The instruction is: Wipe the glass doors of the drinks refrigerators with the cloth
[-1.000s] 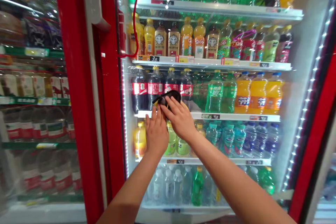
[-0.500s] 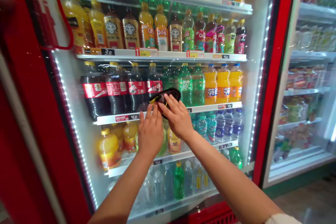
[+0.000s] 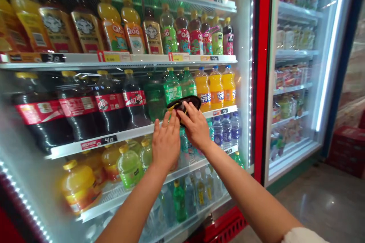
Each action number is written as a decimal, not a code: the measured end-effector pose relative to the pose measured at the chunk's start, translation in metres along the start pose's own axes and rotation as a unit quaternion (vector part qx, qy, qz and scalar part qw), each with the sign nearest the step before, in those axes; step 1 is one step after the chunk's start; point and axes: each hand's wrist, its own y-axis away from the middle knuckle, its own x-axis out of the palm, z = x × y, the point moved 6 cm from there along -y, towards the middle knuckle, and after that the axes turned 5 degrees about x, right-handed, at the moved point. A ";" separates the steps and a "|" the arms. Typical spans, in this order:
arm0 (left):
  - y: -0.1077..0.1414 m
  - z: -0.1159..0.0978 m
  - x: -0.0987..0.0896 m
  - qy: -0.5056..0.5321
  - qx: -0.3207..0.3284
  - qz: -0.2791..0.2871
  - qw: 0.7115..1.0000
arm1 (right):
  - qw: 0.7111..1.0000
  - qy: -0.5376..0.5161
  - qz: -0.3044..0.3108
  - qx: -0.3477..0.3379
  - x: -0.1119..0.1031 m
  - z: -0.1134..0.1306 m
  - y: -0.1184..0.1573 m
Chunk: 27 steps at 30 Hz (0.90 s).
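A small black object with a rounded end and yellow trim (image 3: 195, 101) is held out in front of me; its kind is unclear. My right hand (image 3: 196, 127) has its fingers curled over the top of it. Beside it, my left hand (image 3: 165, 142) is closed on the near left edge, the fingers long and close together, the thumb hidden. Behind the hands are green soda bottles (image 3: 172, 87) and cola bottles with red labels (image 3: 135, 98), apart from my fingers.
A lit drinks cooler with a red frame (image 3: 262, 72) faces me, its shelf edge (image 3: 119, 136) carrying price tags. Orange soda bottles (image 3: 216, 87) stand to the right. Farther right are a second cooler (image 3: 298, 95), grey floor (image 3: 308, 205) and stacked red boxes (image 3: 346, 150).
My view has shifted right and closer to the shelves, so the bottles slide left and the second cooler shows more. Both hands stay on the black object.
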 end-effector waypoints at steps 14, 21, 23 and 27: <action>-0.039 -0.073 0.041 0.040 0.051 -0.001 0.998 | 0.999 -0.003 -0.027 0.023 -0.015 -0.097 0.033; -0.014 -0.115 0.073 0.027 0.079 0.018 0.996 | 0.998 -0.025 -0.057 -0.009 -0.015 -0.127 0.088; -0.036 -0.131 0.082 0.022 0.101 0.022 0.994 | 0.997 -0.037 -0.064 0.017 -0.021 -0.154 0.086; -0.083 -0.141 0.085 0.018 0.099 -0.003 0.995 | 0.993 -0.058 -0.099 0.030 -0.033 -0.182 0.058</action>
